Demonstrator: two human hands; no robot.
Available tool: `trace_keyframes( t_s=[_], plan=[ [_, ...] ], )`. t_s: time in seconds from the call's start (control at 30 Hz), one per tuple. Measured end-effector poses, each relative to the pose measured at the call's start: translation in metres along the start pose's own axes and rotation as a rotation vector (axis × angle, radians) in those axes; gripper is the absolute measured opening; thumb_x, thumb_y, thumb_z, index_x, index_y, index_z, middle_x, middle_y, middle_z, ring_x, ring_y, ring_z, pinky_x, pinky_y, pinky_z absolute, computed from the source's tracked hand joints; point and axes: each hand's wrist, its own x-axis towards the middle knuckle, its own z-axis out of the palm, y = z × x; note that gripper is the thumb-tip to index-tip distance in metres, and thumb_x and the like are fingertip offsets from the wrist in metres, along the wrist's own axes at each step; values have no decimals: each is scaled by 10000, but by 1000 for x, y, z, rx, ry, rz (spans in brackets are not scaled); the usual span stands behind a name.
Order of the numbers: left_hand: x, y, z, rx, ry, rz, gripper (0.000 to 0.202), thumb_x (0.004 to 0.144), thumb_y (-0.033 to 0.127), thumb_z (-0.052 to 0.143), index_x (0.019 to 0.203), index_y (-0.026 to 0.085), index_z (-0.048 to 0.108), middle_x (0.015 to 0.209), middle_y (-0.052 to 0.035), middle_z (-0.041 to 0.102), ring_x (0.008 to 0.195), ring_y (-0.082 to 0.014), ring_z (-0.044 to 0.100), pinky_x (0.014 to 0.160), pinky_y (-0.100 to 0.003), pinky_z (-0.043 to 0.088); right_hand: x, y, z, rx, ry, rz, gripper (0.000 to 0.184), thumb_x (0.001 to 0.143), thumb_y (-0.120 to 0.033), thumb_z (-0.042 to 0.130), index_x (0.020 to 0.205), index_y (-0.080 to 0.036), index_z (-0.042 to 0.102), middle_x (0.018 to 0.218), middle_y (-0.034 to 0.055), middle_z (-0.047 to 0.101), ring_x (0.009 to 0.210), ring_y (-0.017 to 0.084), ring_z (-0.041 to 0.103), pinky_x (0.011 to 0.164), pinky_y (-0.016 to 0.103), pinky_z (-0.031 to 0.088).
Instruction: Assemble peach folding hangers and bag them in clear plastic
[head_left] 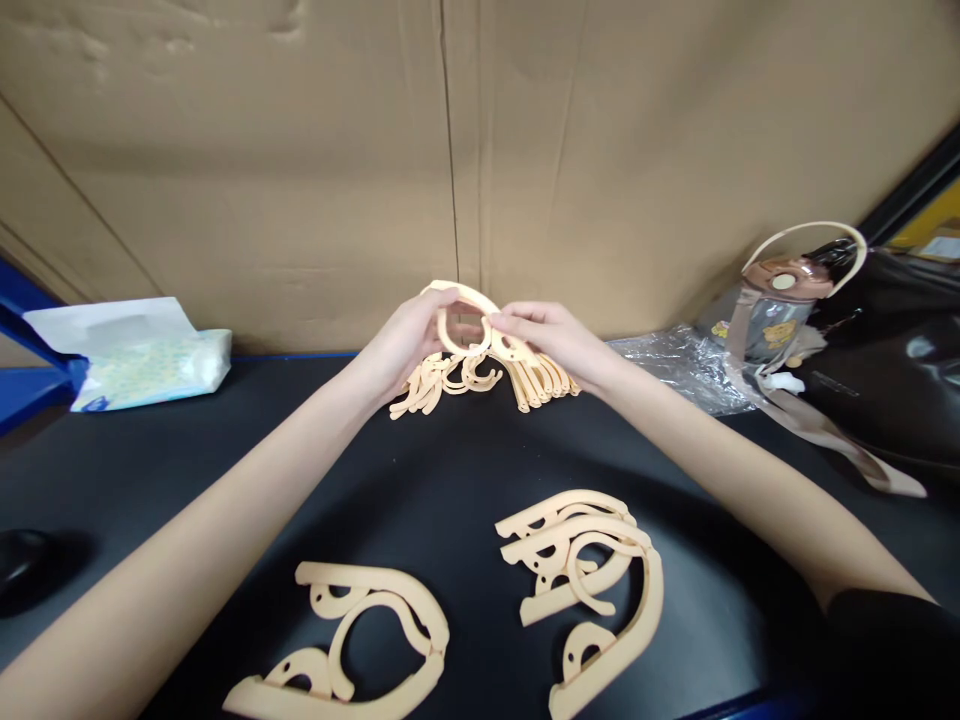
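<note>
Between my two hands is a cream plastic folding hanger (466,350), raised in front of the cardboard, its curved hook near the middle. My left hand (411,335) is closed around its left side, with some fingers behind it. On the right side, my right hand (544,335) pinches the hanger between thumb and fingers. Below and behind the hands lies a row of similar hangers (547,380), partly hidden. Nearer to me, a folded hanger (409,590) lies at the left, and a few overlapping folded hangers (649,600) lie at the right.
Tan cardboard (300,180) stands upright behind the black table (300,490). A white packet of tissues (154,365) is at the left. To the right are crumpled clear plastic (675,365), a clear bottle with a handle (780,310) and a shiny black bag (900,360).
</note>
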Motion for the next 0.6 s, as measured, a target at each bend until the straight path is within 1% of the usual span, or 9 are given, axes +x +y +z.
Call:
trace_keyframes(
  t_s=[0.07, 0.1, 0.2, 0.27, 0.33, 0.4, 0.47, 0.53, 0.6],
  plan=[
    [2, -3, -5, 60, 36, -22, 208, 826, 364, 632, 880, 162, 635, 889, -56, 679, 719, -144, 609, 620, -241, 473, 6, 0, -18, -255, 136, -62, 295, 869, -440, 661, 750, -171, 651, 698, -31, 586, 632, 87, 511, 628, 233, 414],
    [2, -5, -7, 90, 53, -32, 196, 819, 349, 663, 864, 159, 644, 864, -50, 678, 667, -125, 587, 577, -224, 449, 8, 1, -27, -330, 172, -70, 287, 881, -433, 644, 780, -166, 673, 720, -16, 611, 648, 96, 524, 645, 242, 417],
    [1, -8, -8, 167, 84, -58, 151, 813, 295, 696, 776, 151, 665, 756, -22, 651, 540, -78, 491, 478, -199, 362, 10, -1, -42, -435, 211, -64, 245, 901, -380, 626, 861, -153, 712, 780, 22, 667, 675, 124, 552, 674, 269, 416],
    [0, -8, -5, 204, 79, -75, 153, 817, 275, 689, 730, 150, 671, 694, -8, 630, 499, -67, 450, 446, -197, 318, 6, -4, -41, -673, 193, -133, 206, 931, -322, 593, 986, -168, 717, 893, 45, 710, 751, 151, 592, 702, 281, 400],
    [-1, -9, -2, 231, 52, -91, 175, 817, 268, 685, 692, 147, 671, 663, -7, 623, 486, -64, 437, 437, -196, 298, 0, -7, -32, -1063, 120, -231, 241, 986, -270, 504, 1126, -185, 681, 1036, 74, 722, 861, 189, 621, 706, 290, 370],
    [-2, -9, 1, 252, 10, -105, 201, 818, 279, 685, 670, 145, 673, 650, -10, 624, 488, -66, 441, 435, -195, 291, -5, -9, -21, -1354, 21, -279, 273, 1012, -211, 421, 1148, -160, 652, 1065, 113, 717, 899, 223, 630, 672, 301, 331],
    [-2, -9, 2, 269, -27, -117, 217, 821, 293, 686, 662, 145, 681, 650, -14, 630, 496, -71, 454, 435, -195, 291, -9, -8, -11, -1409, -37, -255, 255, 985, -126, 409, 1078, -123, 646, 987, 143, 716, 841, 234, 631, 633, 314, 290],
    [-1, -9, 4, 288, -42, -128, 212, 823, 282, 685, 661, 146, 689, 656, -16, 643, 498, -73, 464, 439, -197, 301, -10, -4, -4, -1393, -56, -225, 252, 941, -50, 404, 1034, -104, 632, 925, 156, 709, 777, 232, 626, 615, 323, 264],
    [-2, -9, 6, 313, -36, -142, 200, 832, 243, 677, 660, 143, 688, 670, -14, 660, 488, -67, 460, 446, -200, 319, -8, 1, -1, -1362, -54, -192, 241, 910, -22, 419, 1026, -95, 618, 869, 154, 703, 723, 228, 617, 603, 321, 254]
  ],
)
